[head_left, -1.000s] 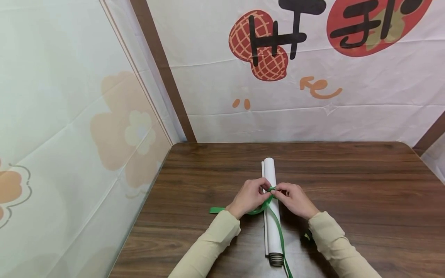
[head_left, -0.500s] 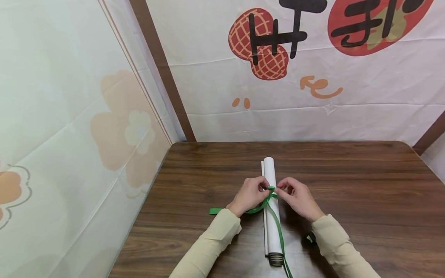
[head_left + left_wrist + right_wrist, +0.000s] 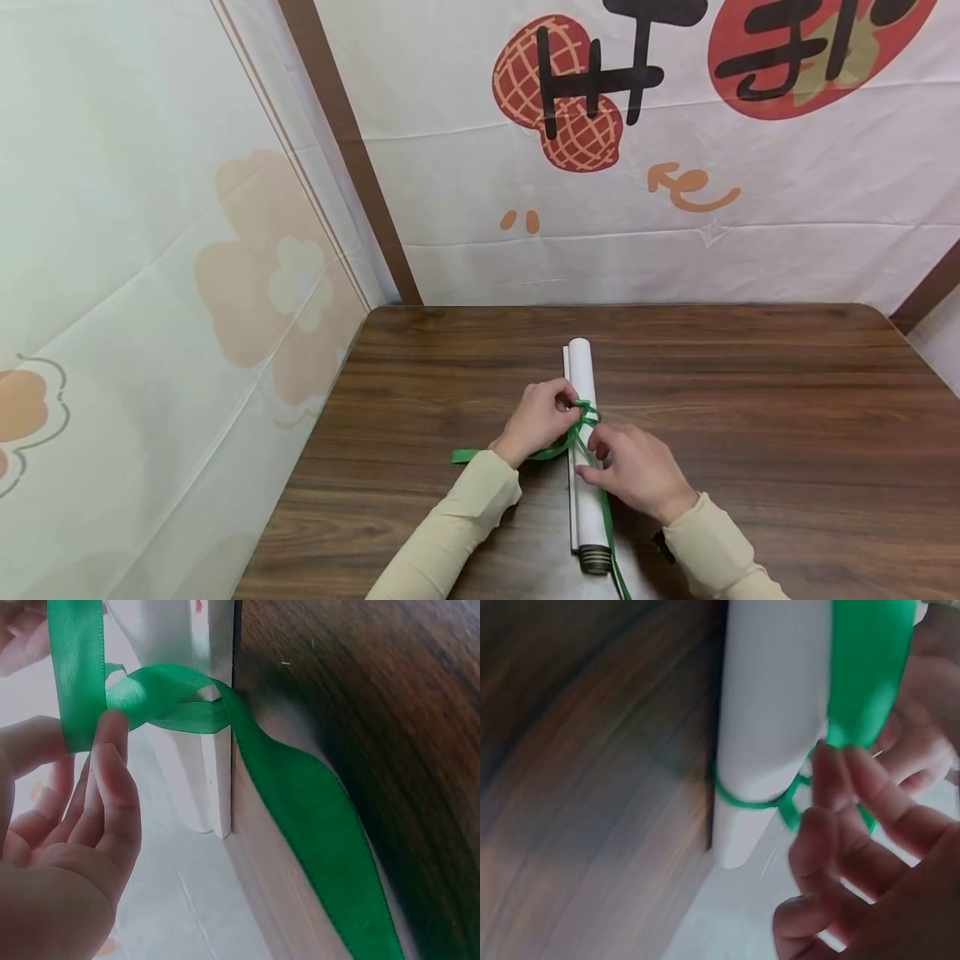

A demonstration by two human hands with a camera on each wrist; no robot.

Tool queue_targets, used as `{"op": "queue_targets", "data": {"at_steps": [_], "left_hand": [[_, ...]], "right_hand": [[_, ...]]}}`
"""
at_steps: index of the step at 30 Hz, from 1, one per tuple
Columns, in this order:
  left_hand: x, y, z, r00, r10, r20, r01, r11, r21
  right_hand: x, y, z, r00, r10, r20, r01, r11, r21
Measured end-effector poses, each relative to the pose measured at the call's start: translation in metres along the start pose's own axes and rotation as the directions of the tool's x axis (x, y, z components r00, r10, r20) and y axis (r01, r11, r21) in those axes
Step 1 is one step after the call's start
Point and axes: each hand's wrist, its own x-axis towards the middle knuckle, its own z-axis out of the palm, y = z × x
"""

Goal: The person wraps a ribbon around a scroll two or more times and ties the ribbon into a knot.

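Note:
A white roll (image 3: 582,367) with a dark layered near end lies lengthwise on the table, a thin white strip along its left side. Green ribbon (image 3: 300,787) circles its middle and crosses itself on top. My left hand (image 3: 536,419) pinches a loop of the ribbon between thumb and fingertips, just over the crossing. Over the roll, a little nearer to me, my right hand (image 3: 637,468) has its thumb and fingers spread apart beside the ribbon. In the right wrist view, those fingertips (image 3: 855,761) overlap a wide length of ribbon; contact is unclear.
One ribbon tail stretches left on the brown wooden table (image 3: 420,375); another runs along the roll past its near end. A small dark item (image 3: 663,546) shows beside the right cuff. Printed white cloth (image 3: 480,267) hangs behind and at the left.
My right hand has let go of the ribbon at the crossing and come nearer to me, its fingers parting. The left hand keeps its pinch in nearly the same place.

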Motion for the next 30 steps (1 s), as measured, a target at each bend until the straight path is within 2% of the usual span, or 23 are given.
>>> {"op": "queue_targets", "data": {"at_steps": [5,11,15,23,30], "left_hand": [[-0.001,-0.001,0.000,1.000,-0.001,-0.011,0.001,1.000,-0.009],[-0.002,-0.003,0.000,0.999,-0.037,-0.002,0.037,0.998,-0.048],[-0.002,-0.003,-0.001,0.999,-0.042,-0.001,0.042,0.997,-0.070],[0.000,-0.002,-0.002,0.997,-0.076,-0.017,0.074,0.993,-0.092],[-0.001,-0.003,-0.001,0.997,-0.071,-0.008,0.070,0.992,-0.101]], "right_hand": [[-0.002,-0.002,-0.001,0.998,0.068,0.000,-0.068,0.998,0.016],[-0.001,0.006,-0.001,0.993,0.104,-0.050,-0.102,0.994,0.043],[0.000,0.009,-0.001,0.992,0.124,-0.034,-0.122,0.990,0.068],[-0.001,0.008,0.000,0.990,0.131,0.042,-0.134,0.988,0.080],[0.001,0.011,0.000,0.990,0.139,-0.003,-0.139,0.987,0.084]]}}
